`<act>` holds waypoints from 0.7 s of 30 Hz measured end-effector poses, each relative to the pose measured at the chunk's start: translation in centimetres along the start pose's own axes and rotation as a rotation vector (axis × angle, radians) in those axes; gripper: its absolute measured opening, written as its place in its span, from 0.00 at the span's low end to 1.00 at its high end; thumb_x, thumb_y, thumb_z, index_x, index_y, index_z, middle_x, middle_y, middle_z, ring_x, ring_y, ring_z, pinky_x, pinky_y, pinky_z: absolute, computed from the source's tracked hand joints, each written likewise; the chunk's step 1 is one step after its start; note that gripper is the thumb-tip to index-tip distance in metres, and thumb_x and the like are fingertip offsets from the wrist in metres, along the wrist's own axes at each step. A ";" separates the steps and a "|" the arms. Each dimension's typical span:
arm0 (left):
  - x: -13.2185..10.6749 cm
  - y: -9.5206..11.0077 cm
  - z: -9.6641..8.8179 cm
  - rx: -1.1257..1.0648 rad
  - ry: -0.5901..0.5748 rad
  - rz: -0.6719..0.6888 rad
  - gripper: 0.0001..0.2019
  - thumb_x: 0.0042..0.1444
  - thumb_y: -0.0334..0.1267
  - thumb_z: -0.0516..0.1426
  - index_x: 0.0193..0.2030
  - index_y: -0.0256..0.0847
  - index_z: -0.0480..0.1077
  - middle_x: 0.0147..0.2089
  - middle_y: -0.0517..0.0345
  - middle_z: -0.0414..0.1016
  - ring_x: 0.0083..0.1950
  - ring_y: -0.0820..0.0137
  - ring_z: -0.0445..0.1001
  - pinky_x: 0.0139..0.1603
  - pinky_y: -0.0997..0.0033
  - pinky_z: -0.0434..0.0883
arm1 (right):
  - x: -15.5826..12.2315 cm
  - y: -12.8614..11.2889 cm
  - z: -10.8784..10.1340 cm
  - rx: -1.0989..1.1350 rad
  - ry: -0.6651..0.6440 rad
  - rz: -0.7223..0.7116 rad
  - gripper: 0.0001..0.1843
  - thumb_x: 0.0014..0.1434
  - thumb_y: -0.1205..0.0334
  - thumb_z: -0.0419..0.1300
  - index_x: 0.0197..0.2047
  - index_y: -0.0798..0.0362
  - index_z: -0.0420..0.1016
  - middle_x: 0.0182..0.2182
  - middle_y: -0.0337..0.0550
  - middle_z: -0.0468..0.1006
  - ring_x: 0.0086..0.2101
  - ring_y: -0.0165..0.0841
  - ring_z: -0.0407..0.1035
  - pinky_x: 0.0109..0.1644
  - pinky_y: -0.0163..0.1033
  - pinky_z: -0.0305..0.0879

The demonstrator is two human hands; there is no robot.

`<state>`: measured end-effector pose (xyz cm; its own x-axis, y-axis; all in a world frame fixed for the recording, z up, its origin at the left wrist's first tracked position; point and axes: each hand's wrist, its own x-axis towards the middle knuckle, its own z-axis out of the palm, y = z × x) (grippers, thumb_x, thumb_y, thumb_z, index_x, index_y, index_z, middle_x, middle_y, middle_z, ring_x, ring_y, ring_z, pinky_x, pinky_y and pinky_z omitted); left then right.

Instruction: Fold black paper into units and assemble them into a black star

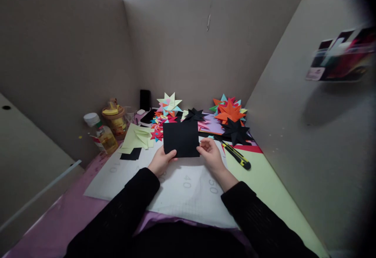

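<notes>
A black sheet of paper [181, 137], roughly square, is held up above the white numbered sheet [188, 203]. My left hand [162, 159] grips its lower left corner, thumb in front and the other fingers behind. At the right edge my right hand [210, 153] pinches the paper between thumb and curled fingers. Behind the paper, a black folded paper star [194, 114] and smaller colored stars [157, 134] are partly covered. Left of my left hand lie pale green paper [128, 140] and another black piece of paper [131, 154].
A yellow and black utility knife [236, 155] lies right of my right hand. Several folded stars, one orange [230, 111] and one black [235, 131], are stacked at the back right. A bottle [102, 135] and a yellow-lidded jar [115, 120] stand at left. Grey partitions [188, 54] enclose the desk.
</notes>
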<state>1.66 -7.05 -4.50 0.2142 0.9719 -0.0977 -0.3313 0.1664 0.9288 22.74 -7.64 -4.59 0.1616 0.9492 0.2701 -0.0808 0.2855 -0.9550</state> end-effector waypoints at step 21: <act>-0.3 0.6 -0.4 0.068 -0.065 0.050 0.23 0.43 0.39 0.66 0.46 0.37 0.68 0.44 0.49 0.75 0.38 0.67 0.74 0.33 0.71 0.73 | 0.1 -1.1 -1.0 -0.017 -0.138 0.207 0.15 0.38 0.54 0.70 0.17 0.55 0.72 0.14 0.36 0.66 0.19 0.27 0.58 0.25 0.35 0.56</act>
<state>1.04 -7.21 -4.03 0.2594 0.9653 -0.0295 -0.2805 0.1045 0.9542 23.82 -7.98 -3.66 0.0070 0.9967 0.0812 -0.0819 0.0815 -0.9933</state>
